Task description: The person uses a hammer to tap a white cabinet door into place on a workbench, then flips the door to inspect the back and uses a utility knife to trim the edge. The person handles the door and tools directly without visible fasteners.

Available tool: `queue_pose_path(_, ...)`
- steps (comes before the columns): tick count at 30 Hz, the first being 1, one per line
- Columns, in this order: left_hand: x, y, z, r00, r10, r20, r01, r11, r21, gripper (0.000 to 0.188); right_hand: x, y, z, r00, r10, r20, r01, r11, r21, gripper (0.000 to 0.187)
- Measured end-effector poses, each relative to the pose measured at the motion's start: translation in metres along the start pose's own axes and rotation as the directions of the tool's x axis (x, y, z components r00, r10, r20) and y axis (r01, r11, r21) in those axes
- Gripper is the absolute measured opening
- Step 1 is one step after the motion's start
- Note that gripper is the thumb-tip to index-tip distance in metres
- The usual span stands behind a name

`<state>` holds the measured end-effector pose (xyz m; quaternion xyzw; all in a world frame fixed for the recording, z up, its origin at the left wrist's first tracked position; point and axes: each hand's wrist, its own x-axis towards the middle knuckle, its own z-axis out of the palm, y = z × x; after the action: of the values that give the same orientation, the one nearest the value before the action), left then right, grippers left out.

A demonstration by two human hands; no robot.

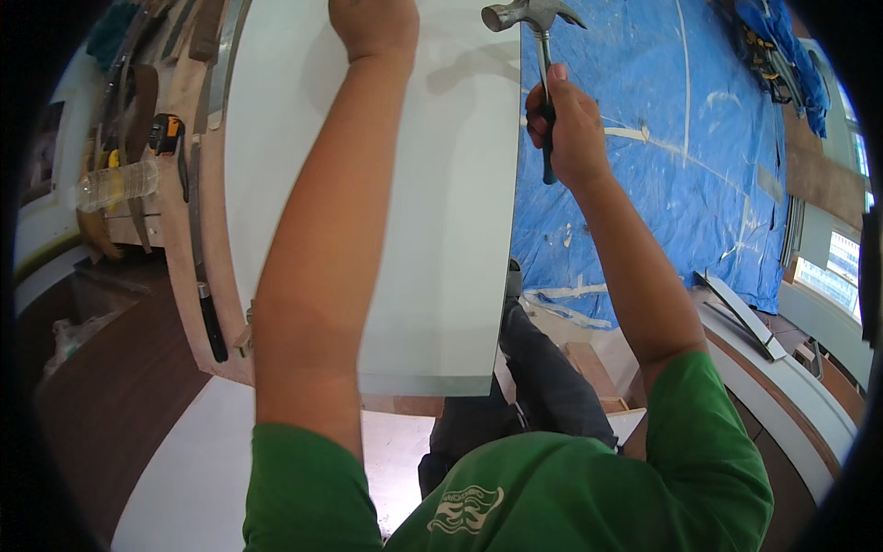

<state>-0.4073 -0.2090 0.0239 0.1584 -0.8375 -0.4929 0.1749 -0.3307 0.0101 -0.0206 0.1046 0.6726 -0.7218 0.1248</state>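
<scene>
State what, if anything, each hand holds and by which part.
The right hand holds a steel claw hammer by its dark grip. The left hand is cut off; whether it holds anything is unclear.

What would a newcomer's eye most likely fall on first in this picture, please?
Probably the claw hammer, held in the right grip near the top, right of centre. Next come the long white panel, stretching beneath the left forearm, and the blue sheeting spread out to the panel's right.

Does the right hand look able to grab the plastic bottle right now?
Probably not: the right hand grips the hammer, and the left forearm lies between it and the plastic bottle.
</scene>
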Motion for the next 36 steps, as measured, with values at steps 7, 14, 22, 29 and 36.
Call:
queue_pose_path(7, -0.003, -0.027, 0.051, 0.983, 0.056, -0.175, -0.140, 0.847, -0.513, 0.070, 0.066, 0.019, -0.009, 0.995, -0.087, -0.046, 0.071, 0.961, -0.268, 0.069)
queue_pose_path(14, 0.010, -0.025, 0.055, 0.979, 0.199, -0.049, -0.187, 0.772, -0.607, 0.077, 0.102, 0.010, 0.000, 0.994, -0.079, -0.072, 0.054, 0.951, -0.303, 0.075)
queue_pose_path(22, 0.011, -0.019, 0.059, 0.990, 0.110, -0.090, -0.142, 0.753, -0.642, 0.080, 0.021, 0.019, 0.000, 0.997, -0.071, 0.037, 0.080, 0.918, -0.389, 0.073)
queue_pose_path(29, 0.008, -0.013, 0.058, 0.997, 0.049, -0.063, -0.078, 0.749, -0.658, 0.080, -0.034, 0.041, -0.005, 0.989, 0.010, 0.148, 0.017, 0.983, -0.181, 0.061)
queue_pose_path(36, 0.001, -0.006, 0.045, 0.994, 0.044, -0.096, -0.091, 0.821, -0.564, 0.078, -0.064, 0.055, -0.009, 0.965, -0.044, 0.257, 0.099, 0.974, -0.203, 0.059)
